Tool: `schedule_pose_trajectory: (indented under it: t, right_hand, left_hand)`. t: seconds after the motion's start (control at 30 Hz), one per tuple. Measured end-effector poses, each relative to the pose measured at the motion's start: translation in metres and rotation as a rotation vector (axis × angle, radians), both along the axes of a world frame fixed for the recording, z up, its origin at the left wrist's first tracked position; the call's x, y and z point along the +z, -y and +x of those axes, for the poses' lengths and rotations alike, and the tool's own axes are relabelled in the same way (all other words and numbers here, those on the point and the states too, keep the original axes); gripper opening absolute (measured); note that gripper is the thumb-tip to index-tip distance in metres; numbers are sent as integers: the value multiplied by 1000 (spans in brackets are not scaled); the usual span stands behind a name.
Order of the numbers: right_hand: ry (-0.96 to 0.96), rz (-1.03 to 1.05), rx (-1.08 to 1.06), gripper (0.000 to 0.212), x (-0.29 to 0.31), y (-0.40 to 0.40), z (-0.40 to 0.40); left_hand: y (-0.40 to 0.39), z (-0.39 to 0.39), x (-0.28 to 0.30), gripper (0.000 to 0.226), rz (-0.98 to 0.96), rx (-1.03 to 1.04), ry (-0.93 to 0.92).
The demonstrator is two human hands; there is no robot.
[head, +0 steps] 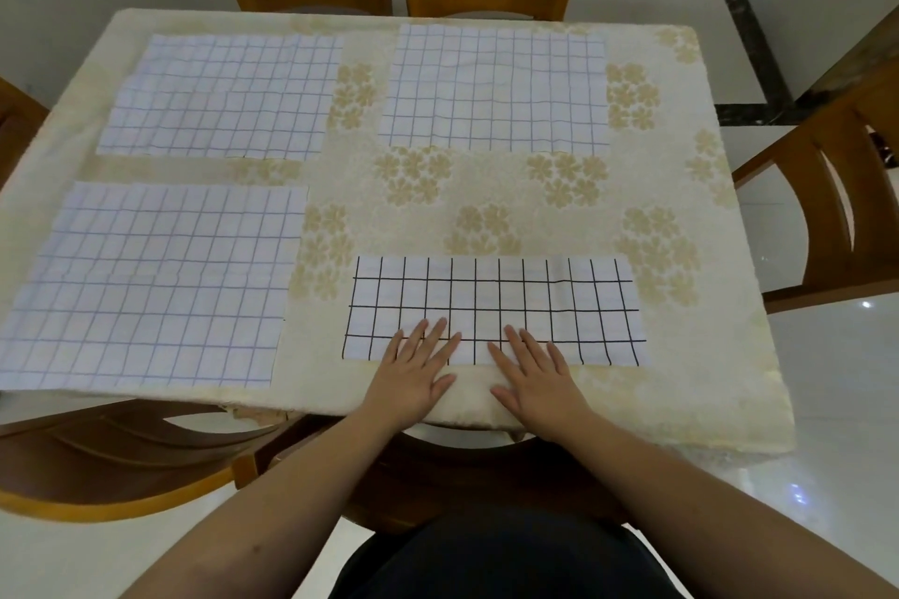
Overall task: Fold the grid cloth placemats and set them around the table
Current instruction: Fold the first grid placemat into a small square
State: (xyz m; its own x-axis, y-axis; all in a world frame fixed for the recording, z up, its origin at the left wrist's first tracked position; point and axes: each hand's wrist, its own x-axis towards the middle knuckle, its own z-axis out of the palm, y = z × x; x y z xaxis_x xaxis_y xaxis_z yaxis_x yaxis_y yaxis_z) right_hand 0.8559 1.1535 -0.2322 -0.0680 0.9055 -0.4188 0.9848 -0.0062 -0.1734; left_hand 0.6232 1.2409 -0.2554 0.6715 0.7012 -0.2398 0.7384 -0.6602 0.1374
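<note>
The fingers (440,331) of both hands are being spread flat, clamped on nothing, and pressed on the near edge of the folded mat (494,302), probably so the crease is being set. Three unfolded mats (160,277) are being left lying elsewhere on the table (681,379).

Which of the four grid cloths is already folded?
The near-right placemat under both hands: a narrow strip with bold black lines. The other three lie open as full rectangles with faint bluish lines.
</note>
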Motion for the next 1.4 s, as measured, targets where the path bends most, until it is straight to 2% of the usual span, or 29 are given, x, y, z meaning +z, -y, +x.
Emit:
schedule_pose_trajectory:
  t: [0.23,0.63,0.7,0.77,0.83,0.9,1.0,1.1,1.2,1.4]
  right_hand:
    - [12,20,5,71,3,3,15]
    - [5,-4,-107,74,2,15,57]
    - [1,-7,-129,78,2,15,54]
    - [0,-1,-169,82,4,13,47]
    - [-16,39,-187,85,9,9,39]
    - [-50,61,-129,85,16,6,27]
    - [-70,56,-1,83,23,2,8]
    - [-73,37,27,86,22,-2,-5]
    - [-89,-37,9,91,17,-4,-11]
    - [-46,-100,41,95,11,-5,-11]
  left_hand:
    - [-7,-18,2,59,-72,93,-53]
    - [-17,-38,12,52,-195,473,-20]
    - [-18,-36,17,52,-129,520,68]
    - [-19,-36,24,46,-50,695,257]
    - [-19,-35,32,40,-40,971,361]
    - [-22,-35,41,40,-100,1236,343]
    - [-30,-41,45,49,-256,1433,316]
    - [-35,-52,40,52,-327,1452,277]
    - [-37,-53,38,46,-370,1404,220]
    - [-32,-47,50,26,-406,1386,555]
